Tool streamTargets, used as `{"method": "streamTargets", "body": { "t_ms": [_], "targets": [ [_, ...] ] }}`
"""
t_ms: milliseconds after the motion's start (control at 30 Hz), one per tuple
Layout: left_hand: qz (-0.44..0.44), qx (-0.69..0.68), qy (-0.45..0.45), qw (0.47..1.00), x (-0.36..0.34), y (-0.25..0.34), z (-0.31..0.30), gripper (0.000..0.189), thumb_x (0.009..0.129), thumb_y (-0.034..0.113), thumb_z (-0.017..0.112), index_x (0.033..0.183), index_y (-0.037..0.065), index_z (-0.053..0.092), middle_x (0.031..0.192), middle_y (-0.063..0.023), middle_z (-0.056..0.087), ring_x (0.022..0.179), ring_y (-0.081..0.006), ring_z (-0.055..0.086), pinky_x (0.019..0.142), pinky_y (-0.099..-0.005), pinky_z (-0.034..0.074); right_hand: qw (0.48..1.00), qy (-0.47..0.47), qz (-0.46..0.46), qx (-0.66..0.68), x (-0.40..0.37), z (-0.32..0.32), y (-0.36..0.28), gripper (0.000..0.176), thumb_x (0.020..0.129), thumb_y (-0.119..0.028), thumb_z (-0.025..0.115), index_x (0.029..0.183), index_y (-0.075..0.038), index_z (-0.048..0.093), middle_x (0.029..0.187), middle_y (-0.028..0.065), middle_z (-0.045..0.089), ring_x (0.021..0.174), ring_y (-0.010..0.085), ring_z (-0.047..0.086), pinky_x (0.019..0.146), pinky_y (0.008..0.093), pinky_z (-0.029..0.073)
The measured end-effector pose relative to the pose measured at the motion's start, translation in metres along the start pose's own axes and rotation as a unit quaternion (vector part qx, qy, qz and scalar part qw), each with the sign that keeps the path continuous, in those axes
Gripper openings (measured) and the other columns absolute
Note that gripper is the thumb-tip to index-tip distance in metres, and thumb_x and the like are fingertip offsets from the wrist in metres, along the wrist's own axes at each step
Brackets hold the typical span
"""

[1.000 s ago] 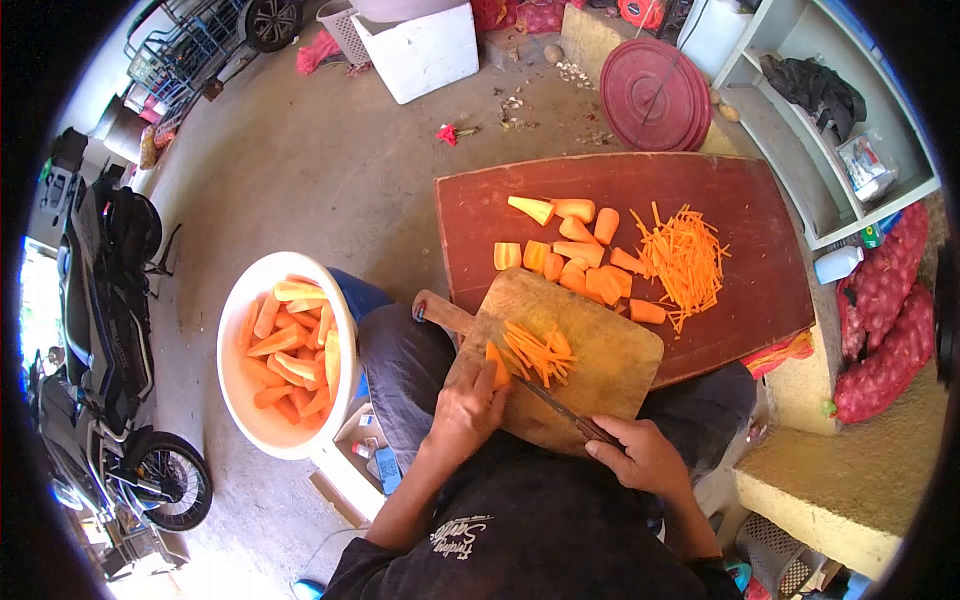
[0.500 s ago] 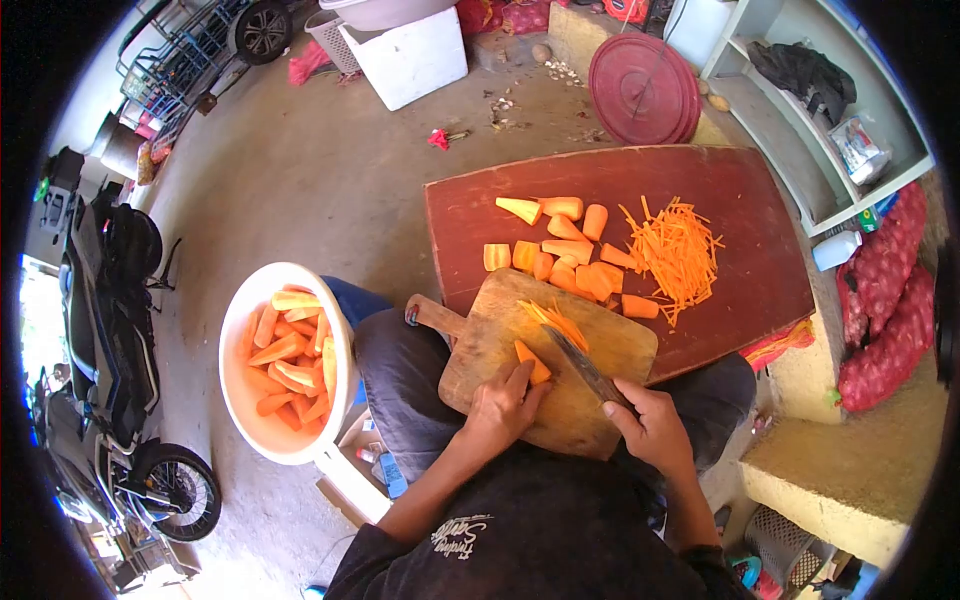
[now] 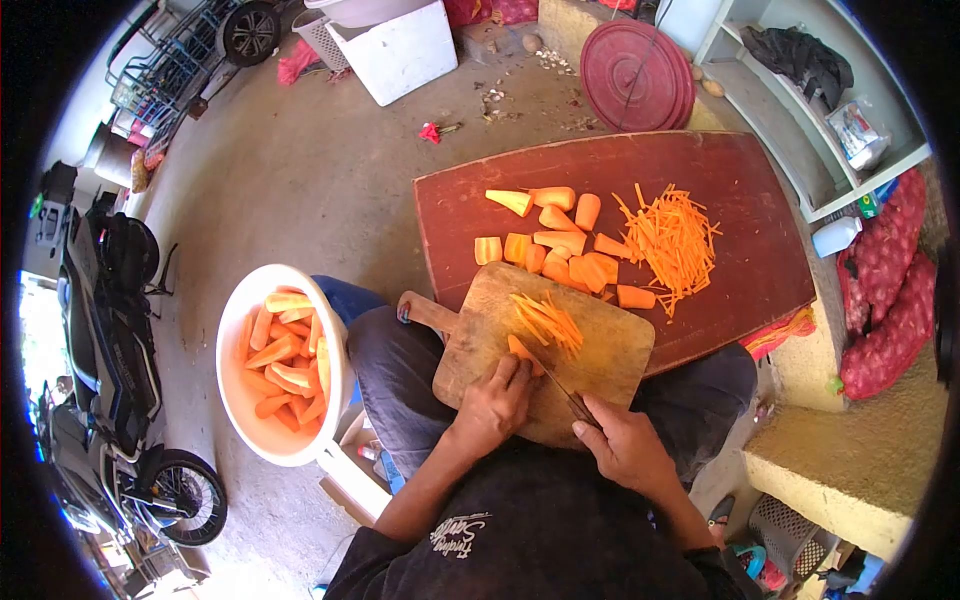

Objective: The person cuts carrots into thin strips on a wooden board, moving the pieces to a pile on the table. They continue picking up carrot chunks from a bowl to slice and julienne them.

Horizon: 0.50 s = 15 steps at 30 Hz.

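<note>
My left hand [image 3: 492, 400] presses a carrot piece [image 3: 519, 349] down on the wooden cutting board [image 3: 600, 365] on my lap. My right hand [image 3: 622, 450] grips a knife [image 3: 556, 382] whose blade rests against that piece. Thin carrot strips [image 3: 547, 320] lie on the board just beyond the blade. On the red board [image 3: 740, 260] ahead sit several carrot chunks [image 3: 560, 245] and a pile of carrot sticks [image 3: 672, 240].
A white bowl [image 3: 232, 390] of peeled carrot pieces stands at my left knee. A motorcycle [image 3: 110, 330] is parked at far left. A white box [image 3: 395, 50], red round lids [image 3: 632, 75], shelves [image 3: 800, 100] and red mesh sacks [image 3: 890, 300] surround the spot.
The knife swept strips forward on the board, then came back down beside my left hand. My left hand shifted slightly on the carrot piece.
</note>
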State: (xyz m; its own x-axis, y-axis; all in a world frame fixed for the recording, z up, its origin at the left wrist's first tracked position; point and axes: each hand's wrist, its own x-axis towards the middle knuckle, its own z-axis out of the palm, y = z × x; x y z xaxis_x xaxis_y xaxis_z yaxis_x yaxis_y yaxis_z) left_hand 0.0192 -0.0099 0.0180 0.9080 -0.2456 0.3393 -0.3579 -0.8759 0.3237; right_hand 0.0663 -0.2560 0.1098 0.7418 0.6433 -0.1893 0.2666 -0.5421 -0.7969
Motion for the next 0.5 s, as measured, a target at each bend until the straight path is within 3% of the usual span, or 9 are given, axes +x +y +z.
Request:
{"method": "streamTargets", "body": {
  "t_ms": [100,200,500],
  "targets": [
    [-0.039,-0.034,-0.022,0.998,-0.002,0.002,-0.001,0.043,0.084,0.005,0.074,0.125,-0.007,0.069,0.121,-0.0155,0.062,0.105,-0.0306,0.069,0.079,-0.0378,0.064,0.999,-0.040,0.027,-0.009,-0.003,-0.005,-0.007,0.048,0.110,-0.028,0.063,0.146,0.002,0.055,0.113,0.0291,0.075,0.101,0.0493,0.074,0.082,0.0571,0.059],
    [-0.032,-0.041,-0.035,0.998,-0.003,0.000,0.001,0.045,0.083,0.004,0.073,0.125,-0.008,0.069,0.121,-0.0160,0.060,0.106,-0.0313,0.069,0.082,-0.0377,0.063,0.998,-0.036,0.044,-0.028,-0.014,-0.003,-0.013,0.047,0.107,-0.022,0.066,0.147,0.002,0.055,0.114,0.0299,0.073,0.098,0.0502,0.073,0.081,0.0517,0.059],
    [-0.019,-0.067,-0.020,0.997,-0.006,-0.005,0.006,0.045,0.079,0.004,0.073,0.123,-0.008,0.070,0.121,-0.0182,0.060,0.102,-0.0331,0.069,0.082,-0.0410,0.063,0.997,-0.056,0.048,-0.013,-0.001,-0.004,-0.019,0.044,0.108,-0.022,0.064,0.144,0.002,0.056,0.114,0.0300,0.073,0.100,0.0502,0.073,0.083,0.0538,0.059]
  ]
}}
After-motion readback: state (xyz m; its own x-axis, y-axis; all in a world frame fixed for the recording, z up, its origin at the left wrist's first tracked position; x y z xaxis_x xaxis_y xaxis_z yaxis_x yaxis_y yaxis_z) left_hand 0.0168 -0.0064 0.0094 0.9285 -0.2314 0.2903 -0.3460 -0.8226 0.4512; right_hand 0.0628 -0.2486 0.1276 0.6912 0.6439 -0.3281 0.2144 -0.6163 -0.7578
